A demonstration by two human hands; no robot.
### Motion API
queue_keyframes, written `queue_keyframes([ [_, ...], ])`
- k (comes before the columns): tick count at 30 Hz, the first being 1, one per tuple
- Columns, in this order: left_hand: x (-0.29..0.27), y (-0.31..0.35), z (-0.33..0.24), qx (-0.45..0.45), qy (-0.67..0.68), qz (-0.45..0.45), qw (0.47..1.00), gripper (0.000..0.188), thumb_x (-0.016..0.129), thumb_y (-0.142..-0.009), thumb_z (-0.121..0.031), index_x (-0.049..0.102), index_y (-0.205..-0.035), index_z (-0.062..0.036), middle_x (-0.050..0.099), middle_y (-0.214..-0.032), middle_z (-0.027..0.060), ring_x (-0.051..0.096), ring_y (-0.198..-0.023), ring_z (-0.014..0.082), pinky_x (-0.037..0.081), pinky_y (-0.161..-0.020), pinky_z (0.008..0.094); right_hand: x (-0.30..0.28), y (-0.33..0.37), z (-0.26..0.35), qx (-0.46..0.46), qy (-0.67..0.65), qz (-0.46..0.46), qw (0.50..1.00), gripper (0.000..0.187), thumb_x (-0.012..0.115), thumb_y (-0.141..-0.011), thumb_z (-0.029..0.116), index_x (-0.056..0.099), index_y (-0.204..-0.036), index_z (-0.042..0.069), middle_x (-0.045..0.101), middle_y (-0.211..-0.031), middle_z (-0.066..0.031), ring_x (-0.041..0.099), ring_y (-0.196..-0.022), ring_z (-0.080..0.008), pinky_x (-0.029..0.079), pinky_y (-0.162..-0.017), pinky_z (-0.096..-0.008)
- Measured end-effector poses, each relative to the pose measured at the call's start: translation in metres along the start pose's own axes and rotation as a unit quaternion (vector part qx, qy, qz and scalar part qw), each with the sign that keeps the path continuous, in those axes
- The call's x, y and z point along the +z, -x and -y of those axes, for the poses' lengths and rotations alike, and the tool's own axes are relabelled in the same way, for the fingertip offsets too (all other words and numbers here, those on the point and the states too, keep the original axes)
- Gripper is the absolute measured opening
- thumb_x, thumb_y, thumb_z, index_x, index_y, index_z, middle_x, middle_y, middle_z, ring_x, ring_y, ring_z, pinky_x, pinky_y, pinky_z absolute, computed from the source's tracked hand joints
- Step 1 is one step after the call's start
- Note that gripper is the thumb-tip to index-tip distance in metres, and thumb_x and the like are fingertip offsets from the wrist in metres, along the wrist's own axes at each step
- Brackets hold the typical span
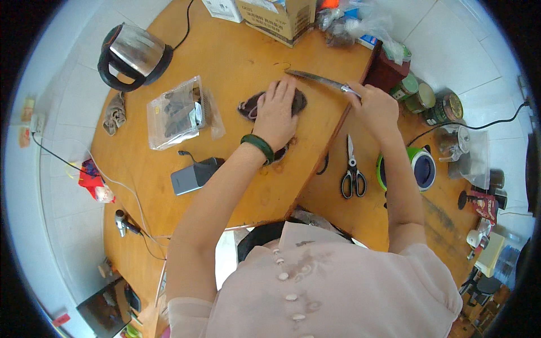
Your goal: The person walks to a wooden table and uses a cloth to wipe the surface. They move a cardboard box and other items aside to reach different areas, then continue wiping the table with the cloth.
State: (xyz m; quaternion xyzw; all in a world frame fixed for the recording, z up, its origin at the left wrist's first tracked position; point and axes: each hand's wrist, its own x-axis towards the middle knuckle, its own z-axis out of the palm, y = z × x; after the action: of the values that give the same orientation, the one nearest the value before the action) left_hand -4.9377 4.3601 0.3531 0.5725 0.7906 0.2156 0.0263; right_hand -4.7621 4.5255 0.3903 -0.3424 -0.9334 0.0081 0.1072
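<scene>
My left hand [275, 112] lies flat with its fingers stretched out, pressing a dark brown, fuzzy-looking piece [298, 102] onto the wooden table. A pale loop shows at the piece's left side; its exact kind I cannot tell. Another dark bit [280, 153] peeks out under my left wrist, mostly hidden. My right hand [375, 110] is closed round the handle of a knife [318, 78]. Its long blade points left, just beyond the dark piece and my left fingertips, apart from both.
Scissors [353, 177] lie on the lower surface at right, beside a green-rimmed device [406, 169]. A clear plastic package [177, 115], a grey box [194, 176] and a steel kettle [141, 52] stand left. A cardboard box [276, 21] sits at the back; jars [420, 98] line the right wall.
</scene>
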Motion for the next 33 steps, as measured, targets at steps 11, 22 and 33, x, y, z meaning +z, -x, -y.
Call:
queue_keyframes([
  [11, 0.013, -0.029, -0.002, 0.010, -0.018, 0.034, 0.999, 0.071, 0.058, -0.082, -0.017, 0.033, -0.146, -0.0012, 0.034, -0.152, 0.0190, 0.033, -0.140, 0.0336, 0.026, -0.115, 0.0496, 0.002, -0.008, 0.003, -0.003, -0.010, 0.017, 1.000, 0.030, 0.060, -0.091, 0.040, 0.070, -0.111, 0.020, 0.068, -0.083, -0.0068, 0.068, -0.079, -0.0274, 0.053, -0.067, -0.0399],
  [22, 0.015, -0.031, -0.006, 0.022, 0.018, -0.005, 1.000, 0.070, 0.058, -0.082, -0.016, 0.034, -0.145, 0.0014, 0.035, -0.151, 0.0196, 0.036, -0.138, 0.0326, 0.027, -0.115, 0.0470, -0.002, -0.011, -0.002, -0.016, -0.024, 0.016, 0.999, 0.029, 0.060, -0.092, 0.039, 0.069, -0.112, 0.020, 0.068, -0.082, -0.0074, 0.067, -0.078, -0.0279, 0.053, -0.065, -0.0407],
  [33, 0.020, -0.036, -0.006, 0.005, 0.006, 0.026, 1.000, 0.071, 0.058, -0.083, -0.017, 0.032, -0.146, 0.0026, 0.033, -0.152, 0.0209, 0.035, -0.138, 0.0344, 0.027, -0.115, 0.0465, 0.000, -0.016, -0.006, -0.012, -0.004, 0.032, 0.999, 0.030, 0.059, -0.092, 0.039, 0.070, -0.111, 0.019, 0.069, -0.084, -0.0081, 0.068, -0.079, -0.0283, 0.053, -0.065, -0.0404],
])
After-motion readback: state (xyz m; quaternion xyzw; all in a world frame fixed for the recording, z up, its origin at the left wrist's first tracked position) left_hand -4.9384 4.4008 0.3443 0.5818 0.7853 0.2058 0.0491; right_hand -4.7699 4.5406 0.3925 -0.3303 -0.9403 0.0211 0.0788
